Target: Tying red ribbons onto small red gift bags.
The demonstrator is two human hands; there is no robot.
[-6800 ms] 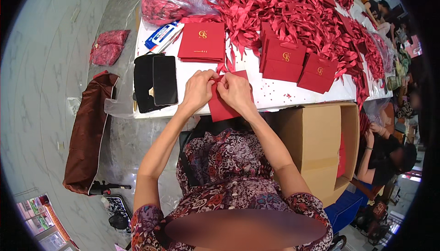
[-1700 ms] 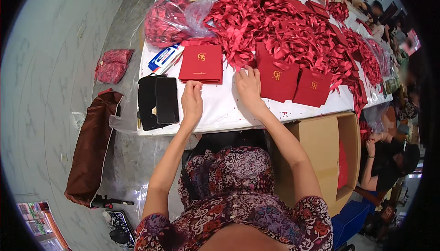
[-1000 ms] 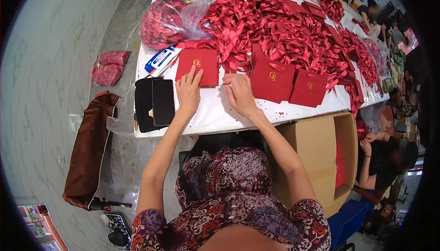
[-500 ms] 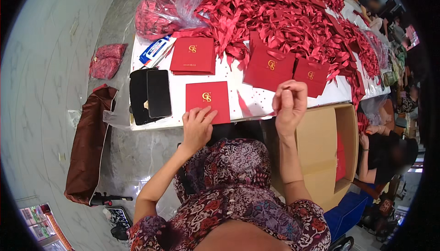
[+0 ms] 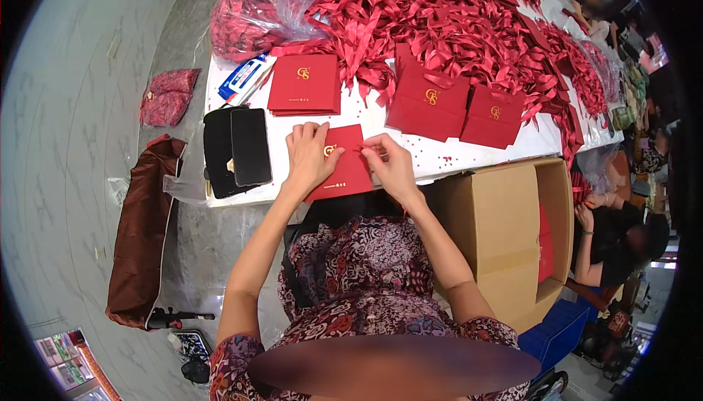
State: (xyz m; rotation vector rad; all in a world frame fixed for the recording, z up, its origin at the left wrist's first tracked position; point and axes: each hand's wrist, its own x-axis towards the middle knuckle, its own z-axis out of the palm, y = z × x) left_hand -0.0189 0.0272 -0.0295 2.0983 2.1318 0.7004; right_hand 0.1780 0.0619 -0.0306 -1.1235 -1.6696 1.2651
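Observation:
A flat red paper bag [image 5: 350, 174] with a gold emblem lies at the table's front edge, slightly turned. My left hand [image 5: 309, 156] rests on its left part, fingers stretched out and the thumb near the emblem. At the bag's right edge, the thumb and fingers of my right hand [image 5: 392, 169] are pinched together; what they hold is too small to make out. Just behind lies a neat stack of similar red bags [image 5: 304, 84]. To the right, more red bags [image 5: 432, 106] with ribbon handles overlap one another.
A large heap of red ribbons [image 5: 439, 31] covers the table's far side, beside a plastic sack of red ribbon [image 5: 245, 20]. On the left are a black phone [image 5: 251, 147] and a blue-white packet [image 5: 246, 79]. An open cardboard box [image 5: 505, 232] stands right; other people work beyond.
My right hand has come down and left to the bag's right edge. The left hand has slid farther up the bag, which has turned a little and shifted.

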